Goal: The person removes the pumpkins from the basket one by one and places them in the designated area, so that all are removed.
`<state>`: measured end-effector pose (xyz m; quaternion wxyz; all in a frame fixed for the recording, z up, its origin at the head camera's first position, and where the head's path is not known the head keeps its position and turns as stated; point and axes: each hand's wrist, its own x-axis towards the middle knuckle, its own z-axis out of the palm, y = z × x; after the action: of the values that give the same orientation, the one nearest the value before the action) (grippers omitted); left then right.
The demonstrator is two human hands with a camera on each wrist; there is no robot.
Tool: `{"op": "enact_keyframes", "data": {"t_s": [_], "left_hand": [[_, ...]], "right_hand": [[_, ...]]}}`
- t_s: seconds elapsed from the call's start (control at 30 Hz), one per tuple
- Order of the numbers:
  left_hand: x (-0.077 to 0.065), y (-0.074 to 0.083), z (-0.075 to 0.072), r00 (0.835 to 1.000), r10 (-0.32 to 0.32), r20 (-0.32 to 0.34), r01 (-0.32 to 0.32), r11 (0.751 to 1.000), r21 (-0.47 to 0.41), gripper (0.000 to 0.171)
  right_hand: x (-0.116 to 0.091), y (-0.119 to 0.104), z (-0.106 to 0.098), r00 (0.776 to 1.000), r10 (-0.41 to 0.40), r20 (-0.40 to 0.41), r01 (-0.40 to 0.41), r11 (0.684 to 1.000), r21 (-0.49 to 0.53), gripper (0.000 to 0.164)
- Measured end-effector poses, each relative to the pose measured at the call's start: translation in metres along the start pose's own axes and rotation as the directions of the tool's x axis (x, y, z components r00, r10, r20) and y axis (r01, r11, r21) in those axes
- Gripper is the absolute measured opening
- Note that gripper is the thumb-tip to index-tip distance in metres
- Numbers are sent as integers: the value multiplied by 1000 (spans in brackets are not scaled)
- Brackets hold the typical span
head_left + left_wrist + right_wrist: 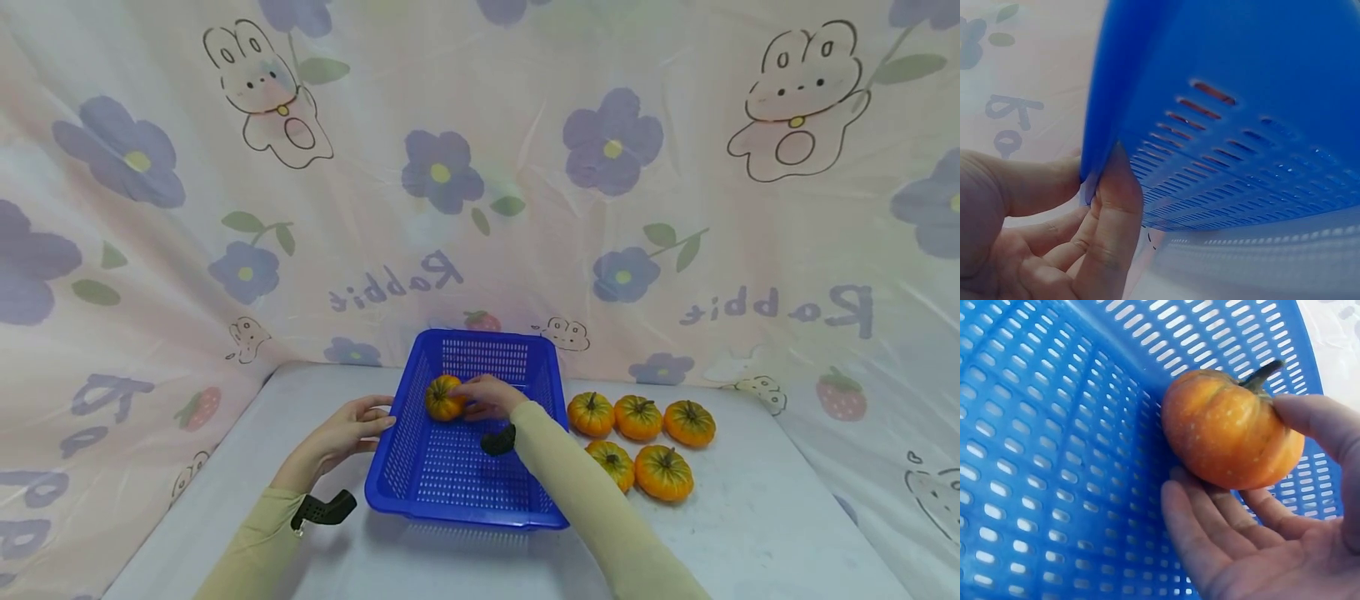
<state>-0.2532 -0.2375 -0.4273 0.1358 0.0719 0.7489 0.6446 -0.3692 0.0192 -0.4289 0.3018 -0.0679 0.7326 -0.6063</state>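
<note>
A blue perforated plastic basket (467,472) stands on the white table. My left hand (339,438) pinches its left rim. In the left wrist view the thumb lies on one side of the rim (1099,134) and the fingers on the other. Inside the basket, my right hand (491,397) holds a small orange pumpkin (441,398) near the left wall. The right wrist view shows the thumb on top of the pumpkin (1229,434) beside its dark green stem, with the fingers beneath it.
Several more small pumpkins sit on the table right of the basket, in two rows, among them a back one (689,423) and a front one (664,473). A patterned curtain (517,250) hangs behind and beside the white table (780,517).
</note>
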Motion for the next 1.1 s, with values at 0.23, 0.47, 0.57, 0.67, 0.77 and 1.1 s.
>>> {"op": "enact_keyframes", "data": {"t_s": [0.23, 0.47, 0.57, 0.67, 0.77, 1.1], "left_hand": [[0, 1, 1, 1000, -2, -9, 2, 1000, 8, 62], [-1, 3, 4, 1000, -7, -17, 8, 1000, 19, 61], [-1, 3, 4, 1000, -3, -14, 3, 1000, 21, 60], [-2, 2, 3, 1000, -5, -16, 6, 1000, 19, 59], [-3, 1, 3, 1000, -8, -17, 9, 1000, 27, 60], [-3, 3, 4, 1000, 6, -18, -5, 1000, 22, 58]], "right_hand": [[-1, -2, -2, 1000, -22, 4, 22, 1000, 3, 47], [-3, -4, -5, 1000, -23, 1, 23, 998, 60, 48], [-4, -7, -6, 999, -37, 8, 36, 997, 73, 46], [-8, -11, -6, 998, -56, 22, 54, 995, 87, 45], [-13, -16, -7, 996, -71, 50, 65, 992, 108, 47], [-27, -40, -19, 992, -85, 91, 58, 963, 263, 56]]}}
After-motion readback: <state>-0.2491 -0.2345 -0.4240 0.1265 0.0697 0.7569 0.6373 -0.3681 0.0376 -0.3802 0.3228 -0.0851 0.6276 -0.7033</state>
